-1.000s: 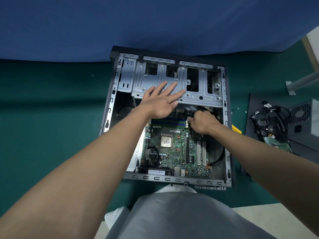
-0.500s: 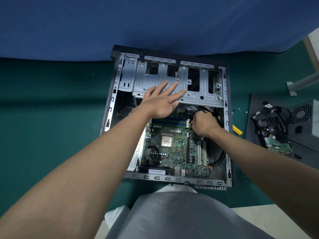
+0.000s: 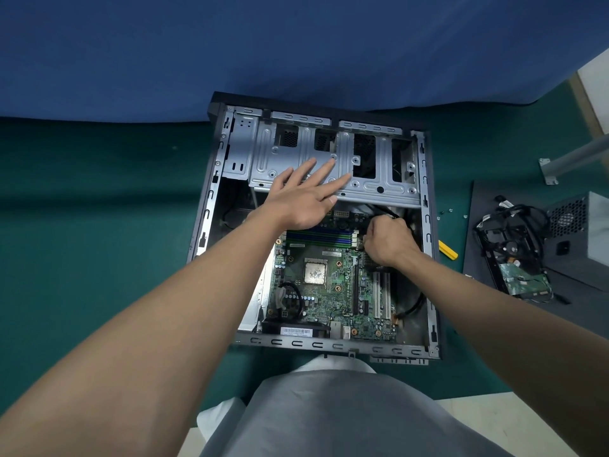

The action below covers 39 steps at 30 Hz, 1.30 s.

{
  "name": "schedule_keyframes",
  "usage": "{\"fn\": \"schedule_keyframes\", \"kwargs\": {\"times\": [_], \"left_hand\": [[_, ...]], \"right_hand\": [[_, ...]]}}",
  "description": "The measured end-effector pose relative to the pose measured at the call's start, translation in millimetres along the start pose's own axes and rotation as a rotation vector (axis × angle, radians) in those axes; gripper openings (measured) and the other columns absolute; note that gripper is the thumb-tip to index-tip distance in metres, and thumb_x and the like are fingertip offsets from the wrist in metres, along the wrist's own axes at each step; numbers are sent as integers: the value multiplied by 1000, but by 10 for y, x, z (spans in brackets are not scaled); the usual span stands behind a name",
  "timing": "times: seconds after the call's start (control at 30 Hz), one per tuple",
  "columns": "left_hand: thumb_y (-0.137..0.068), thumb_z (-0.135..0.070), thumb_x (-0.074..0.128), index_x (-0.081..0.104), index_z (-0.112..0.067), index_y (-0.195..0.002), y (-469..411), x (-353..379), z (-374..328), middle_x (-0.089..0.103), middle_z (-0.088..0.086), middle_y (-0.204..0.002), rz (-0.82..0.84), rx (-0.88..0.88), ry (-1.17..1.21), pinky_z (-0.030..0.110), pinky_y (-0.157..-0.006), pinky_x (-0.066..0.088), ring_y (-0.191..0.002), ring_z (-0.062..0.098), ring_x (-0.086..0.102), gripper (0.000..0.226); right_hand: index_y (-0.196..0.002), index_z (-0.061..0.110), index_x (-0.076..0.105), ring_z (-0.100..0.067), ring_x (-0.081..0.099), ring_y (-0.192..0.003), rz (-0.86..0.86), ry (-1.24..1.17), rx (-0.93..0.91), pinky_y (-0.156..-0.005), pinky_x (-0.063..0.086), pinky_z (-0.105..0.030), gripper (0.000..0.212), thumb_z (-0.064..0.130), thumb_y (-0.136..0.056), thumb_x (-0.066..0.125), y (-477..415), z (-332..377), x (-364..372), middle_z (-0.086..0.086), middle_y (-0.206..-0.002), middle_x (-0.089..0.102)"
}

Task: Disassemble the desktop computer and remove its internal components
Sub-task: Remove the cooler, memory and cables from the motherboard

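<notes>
Working inside an open computer case [image 3: 206,206], laid flat on a green mat [image 3: 99,209]. Not much room around the right hand [image 3: 387,240]: case side wall close on its right, near edge of a metal shelf [image 3: 372,186] just past its knuckles, green board [image 3: 329,291] right under it. More open room back along the wrist, over white slots on the board and a shiny square chip [image 3: 315,273] off to the wrist's left. Blue cloth [image 3: 296,44] close behind the far edge of the case, past the fingertips of the left hand [image 3: 303,199].

Pressing the left hand flat on the metal shelf, fingers straight and spread wide, holding nothing. Thumb tip at the shelf's near edge, above long blue and green slots.

Gripping with the right hand, fingers curled in tight round a black cable [image 3: 385,211] at the far right corner of the board. Cannot tell whether pinching the cable itself or its plug, hidden by the fingers. Leading from the fingers away under the shelf.

Out past the case wall, right of the right hand: a yellow thing [image 3: 447,249] just beside the wall, a few tiny screws [image 3: 445,212], then a dark panel [image 3: 478,209] with a hard drive [image 3: 517,268], tangled wires and a grey power box [image 3: 586,232], all well apart from the grip.
</notes>
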<state>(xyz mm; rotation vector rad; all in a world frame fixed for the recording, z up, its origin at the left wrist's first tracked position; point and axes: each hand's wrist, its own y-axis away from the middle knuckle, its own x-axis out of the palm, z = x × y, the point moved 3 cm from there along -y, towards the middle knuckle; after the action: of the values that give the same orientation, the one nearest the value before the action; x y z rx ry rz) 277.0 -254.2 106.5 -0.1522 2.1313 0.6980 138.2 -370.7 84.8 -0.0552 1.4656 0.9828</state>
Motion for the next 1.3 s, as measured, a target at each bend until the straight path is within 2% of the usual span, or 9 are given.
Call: {"fn": "schedule_keyframes", "kwargs": {"times": [0.27, 0.37, 0.47, 0.57, 0.7, 0.87, 1.0, 1.17, 1.3], "left_hand": [[-104, -47, 18, 3, -59, -145, -28, 32, 27, -14, -25, -157, -14, 7, 4, 34, -112, -13, -144, 3, -19, 45], [-104, -45, 23, 11, -55, -147, -6, 27, 3, -7, -22, -159, -66, 18, 11, 35, -114, -10, -146, 4, -13, 45], [-102, -32, 43, 41, -32, -144, 117, -4, -121, 22, -7, -159, -293, 13, 157, 38, -118, 5, -147, 13, 13, 42], [-95, -18, 58, 56, -18, -133, 317, 63, -348, 55, 1, -136, -461, 29, 372, 37, -113, 31, -129, 18, 46, 38], [-87, -21, 71, 55, -22, -134, 396, 258, -633, 65, 1, -119, -271, 4, 673, 15, -81, 51, -99, 6, 63, 50], [-84, -12, 73, 63, -14, -126, 312, 327, -871, 72, -3, -101, -210, -12, 821, 26, -86, 55, -89, 6, 69, 43], [-90, -7, 66, 73, -7, -107, 229, 321, -1091, 74, 3, -81, -216, 5, 810, 17, -71, 54, -74, 8, 71, 18], [-91, -9, 65, 73, -3, -107, 152, 395, -1300, 74, 4, -80, -254, -36, 711, 24, -71, 59, -71, 9, 72, 19], [-92, -23, 66, 75, -12, -104, 144, 436, -1523, 76, 0, -82, -424, 115, 415, 36, -76, 58, -74, 14, 71, 19]], "right_hand": [[-79, 14, 64, -27, 60, -96, -63, -165, -111, -89, 51, -38, 12, 10, -88, 57, 214, 5, -183, -6, -87, 68], [-74, 20, 62, -15, 62, -79, -91, -287, -157, -75, 49, -27, 15, 16, -88, 63, 323, -10, -315, 4, -75, 65], [-69, 27, 62, 5, 57, -56, -152, -439, -182, -56, 39, -6, 18, 23, -87, 67, 440, -73, -482, 13, -70, 64], [-75, 20, 67, -4, 52, -48, -119, -740, -148, -50, 41, -19, 11, 21, -86, 69, 509, -198, -580, 8, -72, 63], [-78, 7, 66, -14, 48, -48, -28, -1067, -138, -44, 36, -28, 7, 9, -85, 68, 561, -362, -642, -2, -61, 58], [-80, 5, 66, -15, 48, -49, 24, -1156, -163, -43, 37, -23, 6, 7, -86, 66, 603, -591, -685, -4, -58, 56], [-85, 1, 66, -15, 48, -51, 46, -1235, -161, -44, 37, -23, 4, 3, -87, 63, 636, -803, -671, -8, -60, 56], [-79, -6, 59, -11, 34, -48, 199, -1395, -175, -42, 29, -19, 24, 13, -94, 57, 693, -1193, -625, -4, -59, 41], [-70, 9, 47, -15, 40, -47, 32, -1611, 14, -45, 40, -22, 36, 33, -97, 50, 706, -1449, -523, 1, -52, 42]]}}
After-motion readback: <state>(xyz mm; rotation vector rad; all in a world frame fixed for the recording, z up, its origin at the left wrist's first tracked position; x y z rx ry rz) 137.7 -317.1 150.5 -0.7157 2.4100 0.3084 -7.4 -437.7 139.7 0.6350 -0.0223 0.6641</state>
